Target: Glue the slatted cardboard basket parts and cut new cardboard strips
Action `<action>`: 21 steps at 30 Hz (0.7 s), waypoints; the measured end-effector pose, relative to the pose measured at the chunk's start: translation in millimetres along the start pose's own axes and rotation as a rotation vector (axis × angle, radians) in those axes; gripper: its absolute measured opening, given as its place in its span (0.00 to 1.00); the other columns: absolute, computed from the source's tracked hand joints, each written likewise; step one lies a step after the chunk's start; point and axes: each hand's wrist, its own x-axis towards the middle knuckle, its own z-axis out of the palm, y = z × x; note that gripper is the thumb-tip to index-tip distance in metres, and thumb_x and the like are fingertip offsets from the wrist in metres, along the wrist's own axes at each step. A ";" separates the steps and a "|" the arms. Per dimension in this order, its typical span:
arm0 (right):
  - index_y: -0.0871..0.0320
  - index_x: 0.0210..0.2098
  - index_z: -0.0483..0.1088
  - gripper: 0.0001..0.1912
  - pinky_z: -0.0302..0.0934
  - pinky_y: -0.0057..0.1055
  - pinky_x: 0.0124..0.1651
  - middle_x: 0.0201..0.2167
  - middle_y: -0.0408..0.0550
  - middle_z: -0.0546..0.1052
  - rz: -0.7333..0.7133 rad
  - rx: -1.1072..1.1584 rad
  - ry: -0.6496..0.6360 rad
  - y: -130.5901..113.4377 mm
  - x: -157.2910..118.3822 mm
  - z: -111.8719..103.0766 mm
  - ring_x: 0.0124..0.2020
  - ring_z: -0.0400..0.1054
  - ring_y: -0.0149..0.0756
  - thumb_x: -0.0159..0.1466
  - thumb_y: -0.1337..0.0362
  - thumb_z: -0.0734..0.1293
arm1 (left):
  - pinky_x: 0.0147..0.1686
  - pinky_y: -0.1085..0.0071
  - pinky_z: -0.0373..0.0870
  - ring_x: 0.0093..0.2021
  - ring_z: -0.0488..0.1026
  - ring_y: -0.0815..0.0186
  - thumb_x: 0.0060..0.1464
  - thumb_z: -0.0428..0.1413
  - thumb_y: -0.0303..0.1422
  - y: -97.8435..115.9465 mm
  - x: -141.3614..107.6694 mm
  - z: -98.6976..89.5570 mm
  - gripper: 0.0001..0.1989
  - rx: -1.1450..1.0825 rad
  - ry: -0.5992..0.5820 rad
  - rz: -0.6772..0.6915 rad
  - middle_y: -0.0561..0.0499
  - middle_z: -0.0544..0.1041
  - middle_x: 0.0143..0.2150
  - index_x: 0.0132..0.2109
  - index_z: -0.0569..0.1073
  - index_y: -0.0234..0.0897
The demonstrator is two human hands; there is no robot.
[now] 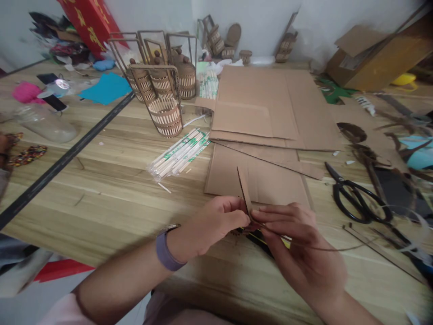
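My left hand (216,223), with a purple watch strap on its wrist, pinches a narrow cardboard strip (244,189) that stands up from the fingertips. Close against it, my right hand (301,243) holds a thin brown strip (324,248) between thumb and fingers, and its tail runs off to the right. The fingertips of both hands meet where the two strips come together. A dark object with yellow marks lies partly hidden below the hands. Flat cardboard sheets (257,99) lie just beyond them.
Black-handled scissors (355,198) lie at the right. Wrapped sticks (181,153) are left of the cardboard. Several small baskets with tall handles (165,117) stand farther back. A clear jar (47,126) lies at the left, near another person's arm. An open carton (379,58) is back right.
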 end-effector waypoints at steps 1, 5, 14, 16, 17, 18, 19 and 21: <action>0.48 0.41 0.69 0.12 0.68 0.43 0.42 0.37 0.41 0.84 -0.003 -0.001 -0.001 -0.1 0.6 0.2 0.39 0.80 0.40 0.64 0.73 0.67 | 0.32 0.75 0.61 0.29 0.66 0.71 0.45 0.56 0.26 0.5 -0.5 0.1 0.03 0.020 0.001 -0.001 0.56 0.72 0.25 0.27 0.74 0.34; 0.48 0.41 0.69 0.13 0.69 0.42 0.41 0.35 0.41 0.84 0.010 0.031 -0.013 -0.2 0.5 1.4 0.38 0.80 0.40 0.63 0.74 0.67 | 0.37 0.74 0.66 0.33 0.69 0.69 0.47 0.54 0.26 3.0 -2.5 1.0 0.06 0.078 -0.013 0.017 0.55 0.75 0.28 0.30 0.76 0.35; 0.50 0.40 0.71 0.07 0.73 0.37 0.39 0.36 0.45 0.81 0.247 0.195 -0.001 -0.2 -8.8 4.0 0.42 0.78 0.39 0.67 0.70 0.66 | 0.35 0.73 0.68 0.32 0.71 0.69 0.49 0.52 0.26 3.3 -3.3 -2.8 0.04 0.205 -0.089 0.019 0.54 0.74 0.29 0.33 0.72 0.35; 0.50 0.40 0.70 0.07 0.73 0.37 0.40 0.36 0.45 0.81 0.260 0.201 0.000 0.6 -9.6 4.1 0.42 0.77 0.39 0.67 0.70 0.66 | 0.31 0.73 0.65 0.29 0.69 0.69 0.53 0.51 0.28 2.9 -5.6 -3.8 0.04 0.301 -0.081 0.022 0.54 0.73 0.27 0.34 0.70 0.36; 0.50 0.41 0.70 0.08 0.73 0.38 0.41 0.36 0.45 0.81 0.258 0.201 0.004 1.2 -10.0 4.2 0.42 0.77 0.40 0.67 0.71 0.66 | 0.29 0.73 0.64 0.28 0.68 0.69 0.55 0.50 0.30 3.0 -7.0 -3.8 0.04 0.384 -0.063 0.049 0.54 0.72 0.27 0.33 0.69 0.36; 0.50 0.41 0.70 0.08 0.72 0.39 0.41 0.36 0.45 0.81 0.249 0.198 0.011 1.9 -10.3 4.4 0.42 0.77 0.40 0.67 0.71 0.66 | 0.28 0.73 0.62 0.28 0.67 0.69 0.58 0.50 0.32 3.4 -8.4 -3.7 0.06 0.489 -0.037 0.098 0.55 0.70 0.27 0.33 0.69 0.37; 0.50 0.41 0.70 0.09 0.72 0.40 0.42 0.36 0.45 0.81 0.235 0.195 0.020 2.8 -10.7 4.6 0.43 0.77 0.40 0.67 0.71 0.66 | 0.27 0.72 0.60 0.27 0.66 0.69 0.61 0.51 0.34 3.8 -9.6 -3.3 0.09 0.604 -0.012 0.167 0.55 0.69 0.27 0.33 0.68 0.37; 0.50 0.42 0.70 0.10 0.71 0.42 0.45 0.38 0.45 0.81 0.210 0.182 0.041 4.4 -11.2 5.0 0.43 0.76 0.41 0.66 0.72 0.67 | 0.28 0.71 0.58 0.28 0.65 0.68 0.65 0.50 0.38 3.8 -11.0 -2.5 0.13 0.816 0.022 0.325 0.54 0.69 0.28 0.33 0.67 0.38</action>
